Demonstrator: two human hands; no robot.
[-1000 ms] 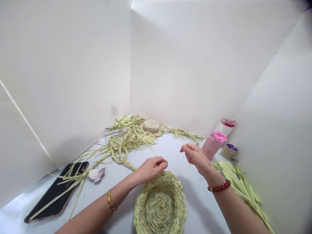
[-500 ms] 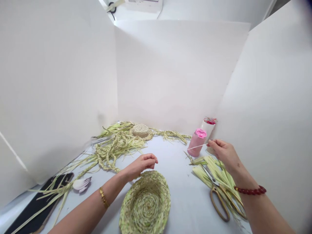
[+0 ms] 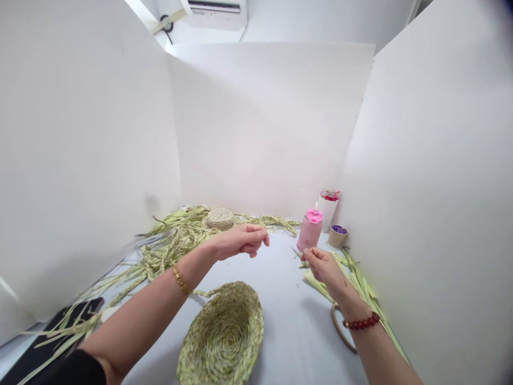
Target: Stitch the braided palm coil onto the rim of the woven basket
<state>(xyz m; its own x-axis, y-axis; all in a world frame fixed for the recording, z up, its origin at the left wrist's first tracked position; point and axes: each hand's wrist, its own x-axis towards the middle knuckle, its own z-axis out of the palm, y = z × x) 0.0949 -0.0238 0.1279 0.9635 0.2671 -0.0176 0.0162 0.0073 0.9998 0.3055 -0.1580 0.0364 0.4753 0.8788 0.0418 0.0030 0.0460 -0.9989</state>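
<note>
A woven basket of braided pale-green husk (image 3: 224,337) lies near the front, its hollow facing up and a braid leading off its rim under my left forearm. My left hand (image 3: 242,241) hovers beyond the basket with its fingers curled; what they hold, if anything, is hidden. To the right, my right hand (image 3: 326,272) has thumb and forefinger pinched together in front of the pink bottle (image 3: 310,230). The white thread seen in that pinch a moment before is too fine to make out now. Partly behind my right wrist show the scissors (image 3: 340,331).
Loose husk strips (image 3: 360,280) lie at right. Braids and husks (image 3: 168,251) run along the left and back, with a small woven hat (image 3: 219,218). A white container (image 3: 327,210) and a cup with purple contents (image 3: 337,236) stand back right. White panels (image 3: 264,128) enclose the table.
My left hand has risen and moved away from the basket rim. My right hand has come leftward, now before the bottle and closer to my left hand. The view has shifted slightly.
</note>
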